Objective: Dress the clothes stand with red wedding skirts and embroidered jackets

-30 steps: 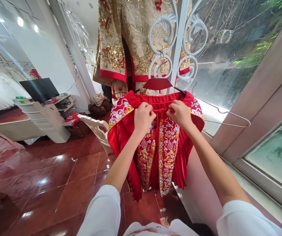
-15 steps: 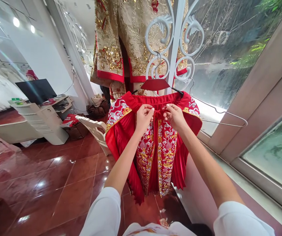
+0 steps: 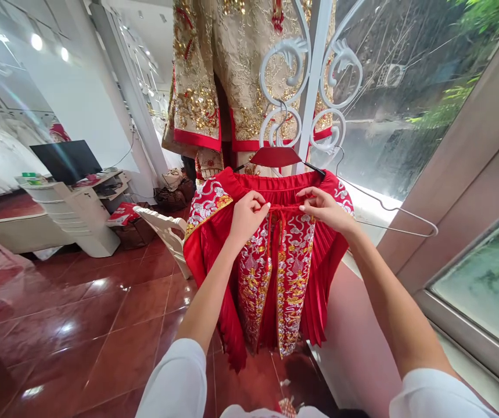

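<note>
A red pleated skirt (image 3: 295, 261) with silver and gold embroidery hangs by its waistband from a red-topped hanger (image 3: 275, 156). At the front of the waist runs a thin red drawstring (image 3: 284, 207), stretched level between my two hands, with a bow or knot in the middle and loose ends dangling. My left hand (image 3: 250, 216) pinches the string's left side between thumb and fingers. On the other side my right hand (image 3: 325, 208) pinches the string too, thumb against forefinger. Both hands are in front of the gathered waistband.
Behind hangs a gold-embroidered garment (image 3: 244, 87) with red trim, beside a white scrollwork stand (image 3: 312, 87). An unused wire hanger (image 3: 388, 203) juts out at the right, near the window. A white chair (image 3: 166, 232) stands left; farther back is a desk (image 3: 70, 215) with a monitor (image 3: 67, 161).
My hands have moved apart, the right one outward to the right, and the drawstring is now pulled taut between them. The view has shifted slightly.
</note>
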A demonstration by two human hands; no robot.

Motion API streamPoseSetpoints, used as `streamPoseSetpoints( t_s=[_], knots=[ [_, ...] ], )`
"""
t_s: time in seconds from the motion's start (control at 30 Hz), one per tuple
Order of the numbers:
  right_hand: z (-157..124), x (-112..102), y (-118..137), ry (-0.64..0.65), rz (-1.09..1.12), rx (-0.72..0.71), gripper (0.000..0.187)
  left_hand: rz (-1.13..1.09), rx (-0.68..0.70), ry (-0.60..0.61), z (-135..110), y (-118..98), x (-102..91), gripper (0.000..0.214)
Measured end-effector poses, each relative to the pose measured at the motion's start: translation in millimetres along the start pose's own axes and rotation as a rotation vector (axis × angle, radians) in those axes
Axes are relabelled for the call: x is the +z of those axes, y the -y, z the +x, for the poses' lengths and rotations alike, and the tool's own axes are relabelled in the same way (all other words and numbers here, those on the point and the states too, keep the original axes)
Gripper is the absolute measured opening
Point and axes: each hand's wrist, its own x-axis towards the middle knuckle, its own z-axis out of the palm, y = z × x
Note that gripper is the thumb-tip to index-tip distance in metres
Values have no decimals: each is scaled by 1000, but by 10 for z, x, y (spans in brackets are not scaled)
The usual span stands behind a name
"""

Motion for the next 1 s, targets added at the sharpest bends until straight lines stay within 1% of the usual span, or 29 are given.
streamPoseSetpoints(
  t_s=[0.1,0.17,0.2,0.27,0.33,0.43,0.5,0.6,0.67,0.73,0.77,0.83,0.87,0.93,1.0],
  knots=[
    [112,-117,-21,115,-169,26,24,397,-1,6,15,-18,-47,19],
    [167,-141,-33,127,-249,19,22,560,-25,-22,6,-21,-59,20],
    [179,-135,-41,110,-291,7,21,591,-37,-34,-4,-15,-59,21],
    [170,-103,-70,50,-372,-25,21,559,-63,-29,-28,15,-56,23],
    [131,-77,-116,-3,-461,-69,21,461,-78,-1,-47,58,-63,25],
    [78,-92,-189,-59,-608,-137,15,378,-65,49,-51,103,-104,28],
    [65,-129,-222,-90,-663,-156,13,418,-43,55,-43,104,-143,26],
    [51,-176,-218,-116,-597,-151,13,525,4,15,-28,74,-212,22],
    [24,-182,-178,-114,-487,-151,19,558,92,-11,-16,48,-266,19],
    [-9,-158,-130,-146,-403,-171,28,583,258,-6,9,23,-311,19],
    [-20,-134,-113,-167,-399,-183,32,609,349,11,29,13,-323,21],
    [-19,-74,-109,-179,-492,-189,38,686,480,75,83,3,-310,25],
    [-6,-44,-121,-166,-582,-184,41,728,503,116,116,6,-288,28],
    [37,-13,-161,-151,-786,-164,39,797,481,200,188,36,-231,31],
    [85,-45,-194,-168,-923,-168,30,818,431,264,264,99,-200,25]
  ],
)
